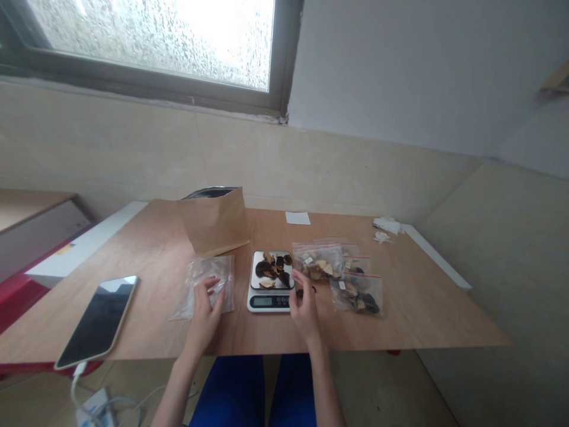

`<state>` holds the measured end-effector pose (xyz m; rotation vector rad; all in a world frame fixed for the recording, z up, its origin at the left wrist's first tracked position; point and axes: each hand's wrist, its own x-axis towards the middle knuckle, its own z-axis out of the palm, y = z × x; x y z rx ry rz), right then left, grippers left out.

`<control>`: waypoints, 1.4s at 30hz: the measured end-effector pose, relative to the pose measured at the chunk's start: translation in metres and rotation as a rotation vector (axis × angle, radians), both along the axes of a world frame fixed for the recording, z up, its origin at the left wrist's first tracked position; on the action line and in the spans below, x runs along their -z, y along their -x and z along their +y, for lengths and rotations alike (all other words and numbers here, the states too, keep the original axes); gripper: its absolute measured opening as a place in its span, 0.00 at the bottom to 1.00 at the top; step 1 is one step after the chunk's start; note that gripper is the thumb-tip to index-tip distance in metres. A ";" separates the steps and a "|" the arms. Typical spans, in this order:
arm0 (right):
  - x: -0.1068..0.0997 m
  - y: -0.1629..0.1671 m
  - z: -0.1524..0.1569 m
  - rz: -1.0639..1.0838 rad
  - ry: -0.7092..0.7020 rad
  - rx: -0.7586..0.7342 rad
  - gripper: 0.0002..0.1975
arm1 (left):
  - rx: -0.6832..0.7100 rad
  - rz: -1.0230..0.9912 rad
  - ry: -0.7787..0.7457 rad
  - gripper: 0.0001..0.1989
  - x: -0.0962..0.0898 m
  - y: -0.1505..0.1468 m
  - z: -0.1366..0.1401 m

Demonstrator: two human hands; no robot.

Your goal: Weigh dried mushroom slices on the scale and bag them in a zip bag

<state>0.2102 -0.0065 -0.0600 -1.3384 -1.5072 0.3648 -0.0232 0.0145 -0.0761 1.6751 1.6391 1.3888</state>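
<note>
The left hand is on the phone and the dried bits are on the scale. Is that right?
Not quite: the head view shows the left hand at the clear plastic bag, not on the phone. The dried bits are on the scale.

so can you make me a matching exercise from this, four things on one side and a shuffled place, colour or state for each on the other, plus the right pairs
Column one
1. phone
2. paper bag
3. scale
4. left hand

Column two
a. loaded with dried pieces
b. at the clear plastic
c. joined to a white cable
d. brown, standing with its top open

Right pairs: 1-c, 2-d, 3-a, 4-b
</note>
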 end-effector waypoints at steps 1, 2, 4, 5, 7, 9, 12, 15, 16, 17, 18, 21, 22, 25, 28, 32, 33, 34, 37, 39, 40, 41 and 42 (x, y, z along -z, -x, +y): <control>-0.002 -0.003 -0.003 0.025 -0.007 0.033 0.20 | -0.006 0.024 0.022 0.14 -0.001 0.000 -0.002; -0.005 -0.008 -0.005 0.039 -0.014 0.065 0.19 | -0.012 0.055 0.044 0.13 -0.002 -0.001 -0.003; -0.012 -0.017 -0.009 0.044 -0.023 0.108 0.16 | -0.037 0.130 0.070 0.14 -0.001 -0.003 -0.005; -0.016 -0.021 -0.010 0.040 -0.025 0.117 0.14 | -0.054 0.171 0.072 0.15 0.000 -0.005 -0.004; -0.022 -0.029 -0.013 0.034 -0.021 0.120 0.12 | -0.092 0.252 0.055 0.17 0.004 -0.010 -0.001; -0.027 -0.035 -0.015 0.029 -0.008 0.115 0.12 | -0.131 0.319 0.034 0.19 0.010 -0.013 0.003; -0.029 -0.039 -0.018 0.018 0.016 0.101 0.12 | -0.167 0.346 0.018 0.17 0.017 -0.013 0.009; -0.029 -0.039 -0.020 0.024 0.039 0.073 0.12 | -0.155 0.332 0.034 0.12 0.017 -0.010 0.010; -0.030 -0.038 -0.020 0.029 0.044 0.062 0.12 | -0.142 0.331 0.054 0.10 0.016 -0.009 0.010; -0.030 -0.036 -0.020 0.033 0.049 0.048 0.12 | -0.130 0.335 0.082 0.09 0.014 -0.008 0.010; -0.030 -0.033 -0.020 0.038 0.054 0.032 0.12 | -0.116 0.346 0.120 0.09 0.012 -0.007 0.010; -0.032 -0.023 -0.019 0.049 0.077 -0.030 0.12 | -0.106 0.434 0.272 0.11 0.001 -0.010 0.013; -0.033 -0.018 -0.018 0.052 0.088 -0.057 0.12 | -0.114 0.483 0.328 0.12 -0.003 -0.012 0.014; -0.036 -0.001 -0.018 0.044 0.138 -0.166 0.13 | -0.135 0.635 0.452 0.17 -0.015 -0.020 0.016; -0.040 0.019 -0.021 0.019 0.232 -0.299 0.14 | -0.128 0.726 0.478 0.16 -0.023 -0.025 0.016; -0.043 0.047 -0.034 -0.072 0.463 -0.477 0.13 | -0.087 0.662 0.414 0.13 -0.026 -0.021 0.011; -0.044 0.054 -0.037 -0.101 0.512 -0.518 0.12 | -0.075 0.597 0.402 0.12 -0.026 -0.019 0.009; -0.044 0.060 -0.040 -0.125 0.543 -0.560 0.11 | -0.062 0.516 0.390 0.11 -0.025 -0.017 0.007; -0.045 0.075 -0.044 -0.125 0.533 -0.602 0.09 | -0.008 0.285 0.304 0.12 -0.024 -0.014 -0.002; -0.045 0.081 -0.041 -0.077 0.491 -0.497 0.09 | 0.038 0.198 0.218 0.13 -0.024 -0.014 -0.010; -0.044 0.082 -0.038 -0.042 0.470 -0.410 0.09 | 0.058 0.174 0.183 0.14 -0.025 -0.014 -0.014; -0.043 0.083 -0.035 -0.001 0.449 -0.319 0.10 | 0.079 0.155 0.157 0.14 -0.027 -0.015 -0.019; -0.041 0.084 -0.032 0.046 0.427 -0.243 0.10 | 0.096 0.139 0.139 0.15 -0.028 -0.016 -0.023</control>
